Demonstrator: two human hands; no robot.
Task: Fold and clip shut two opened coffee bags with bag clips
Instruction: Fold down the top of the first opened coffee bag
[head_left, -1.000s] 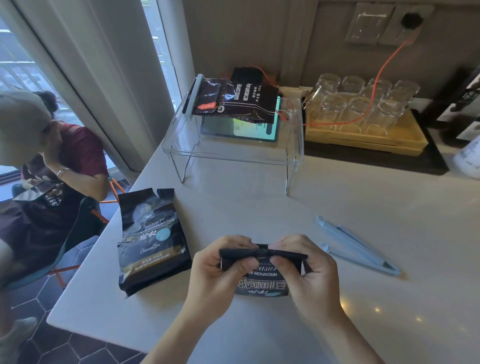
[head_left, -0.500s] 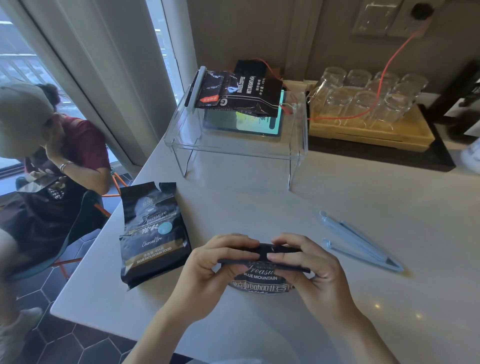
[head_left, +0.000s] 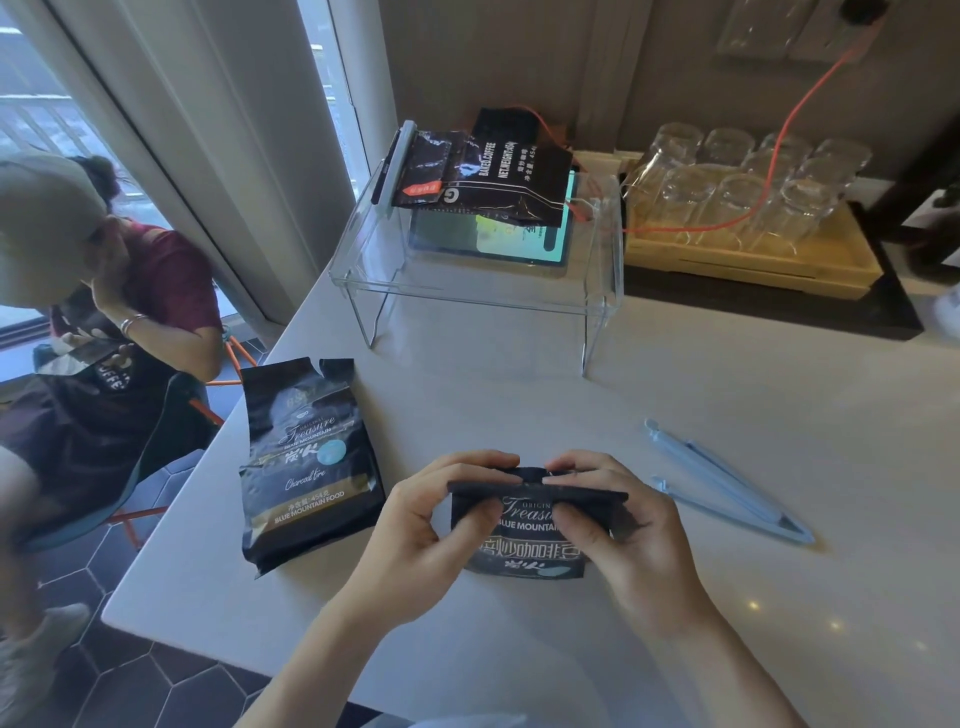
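At the left of the frame, a second bag (head_left: 306, 467) is being left flat on the surface (head_left: 779, 389), its torn mouth open, probably awaiting its turn. At lower centre, the bag (head_left: 524, 540) is being held upright on the surface so that its top can be rolled down into a tight band. The left hand (head_left: 431, 525) and right hand (head_left: 618, 535) are being kept side by side, each pinching the folded edge, thumbs in front, fingers curled over behind. To the right, two clips (head_left: 727, 486) are being kept within reach, untouched.
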